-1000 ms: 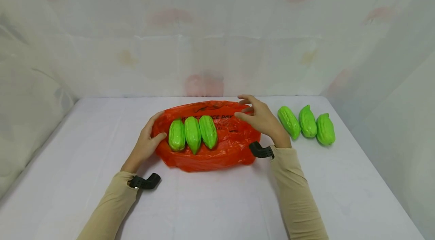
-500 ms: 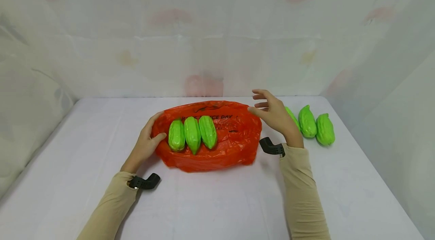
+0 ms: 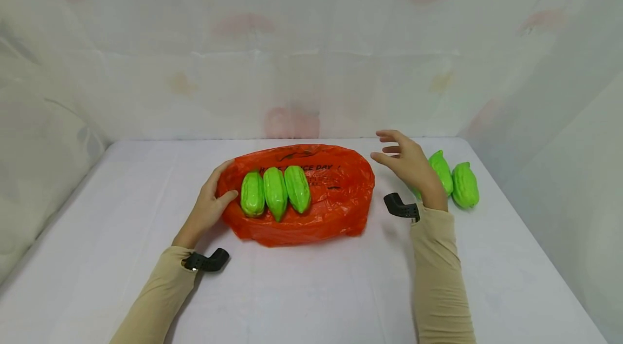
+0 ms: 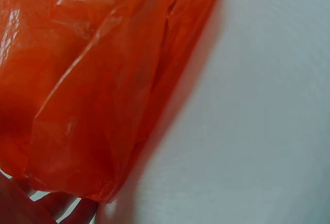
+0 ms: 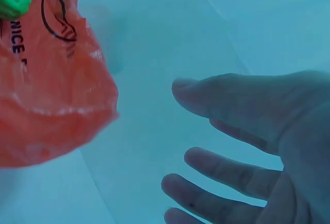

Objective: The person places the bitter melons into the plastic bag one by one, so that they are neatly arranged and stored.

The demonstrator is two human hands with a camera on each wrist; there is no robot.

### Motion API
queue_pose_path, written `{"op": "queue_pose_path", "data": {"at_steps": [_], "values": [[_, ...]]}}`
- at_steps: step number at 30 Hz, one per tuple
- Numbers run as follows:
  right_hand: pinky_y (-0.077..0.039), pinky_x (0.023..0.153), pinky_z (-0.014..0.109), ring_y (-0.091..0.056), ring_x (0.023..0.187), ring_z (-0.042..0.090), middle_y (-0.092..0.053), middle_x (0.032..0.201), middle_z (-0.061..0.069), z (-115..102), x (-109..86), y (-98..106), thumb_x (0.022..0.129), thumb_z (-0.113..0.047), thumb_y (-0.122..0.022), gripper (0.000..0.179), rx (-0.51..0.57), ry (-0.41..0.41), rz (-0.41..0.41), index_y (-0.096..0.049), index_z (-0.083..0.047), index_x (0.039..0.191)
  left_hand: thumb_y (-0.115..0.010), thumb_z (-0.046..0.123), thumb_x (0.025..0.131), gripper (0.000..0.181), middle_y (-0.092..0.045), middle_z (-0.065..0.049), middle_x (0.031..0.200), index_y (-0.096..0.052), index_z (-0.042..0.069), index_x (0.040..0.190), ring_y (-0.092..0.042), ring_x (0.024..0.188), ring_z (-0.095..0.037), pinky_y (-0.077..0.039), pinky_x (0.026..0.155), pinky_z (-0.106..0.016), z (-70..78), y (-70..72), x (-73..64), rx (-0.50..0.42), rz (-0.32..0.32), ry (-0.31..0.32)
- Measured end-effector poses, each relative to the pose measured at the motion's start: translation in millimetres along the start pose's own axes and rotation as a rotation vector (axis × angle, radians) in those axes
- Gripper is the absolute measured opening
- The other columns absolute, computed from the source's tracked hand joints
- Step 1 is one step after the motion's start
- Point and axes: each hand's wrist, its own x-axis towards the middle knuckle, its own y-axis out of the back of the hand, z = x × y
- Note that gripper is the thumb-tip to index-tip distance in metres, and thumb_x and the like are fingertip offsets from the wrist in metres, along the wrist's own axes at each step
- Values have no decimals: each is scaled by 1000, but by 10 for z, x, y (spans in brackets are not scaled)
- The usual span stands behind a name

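A crinkled red plastic bag (image 3: 340, 192) with black print lies flat in the middle of the table. Three glossy green bitter melons (image 3: 276, 192) rest side by side on its left half. My left hand (image 3: 211, 200) grips the bag's left edge, thumb over the top and fingers around the far side. In the left wrist view, red plastic fills the left side, with the fingers partly hidden below it. My right hand (image 3: 409, 163) hovers to the right of the bag, fingers spread and slightly bent, holding nothing. The right wrist view shows a gap between its thumb (image 5: 221, 92) and the bag.
Further bitter melons (image 3: 465, 185) lie at the right of the white table (image 3: 311, 295); one is mostly hidden behind the right hand. Pale cloth walls (image 3: 311, 79) enclose the table at the back and sides.
My right hand has moved right, from over the bag's right end to beside it, and now covers most of one melon. My left hand, the bag and its melons stay put.
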Motion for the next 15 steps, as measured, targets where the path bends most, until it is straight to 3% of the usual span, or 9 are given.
{"op": "queue_pose_path", "data": {"at_steps": [15], "values": [[-38,110,56,-43,137,41,-44,151,19,205,10,56,96,-27,-63,60,-58,-82,-5,-40,-12,149,-53,-5,90,68,-40,-16,154,-35,13,153,-38,139,-33,-27,102,-10,14,0,-4,-9,11,2]]}}
